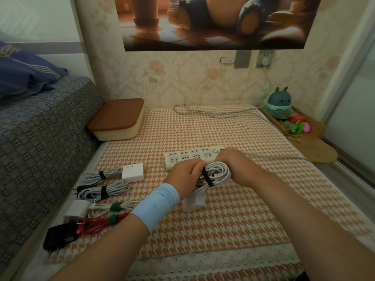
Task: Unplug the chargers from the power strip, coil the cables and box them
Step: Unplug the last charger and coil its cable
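White cable coil (219, 171) held two-handed; left hand (187, 176) curled round it at black strap (208, 178); right hand (233, 161) gripping loops; power strip (182, 157) just behind.

I see the left hand (185, 176) and right hand (233, 165) gripping a coiled cable (219, 172) near the strip (183, 157); four bundled chargers (133, 172) line the table's (223, 224) left edge.

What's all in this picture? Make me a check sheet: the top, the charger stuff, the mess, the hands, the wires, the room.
Surface: orange checked cloth, flat.
Job's things: power strip, visible sockets empty; four tied chargers at left; box, lid on.
Clutter: toy figure and small toys, far right.
Hands: left hand and right hand both hold a white cable coil with a black strap.
Cables: strip cord runs right; far cord lies near the wall.
Surroundings: sofa left, poster above.
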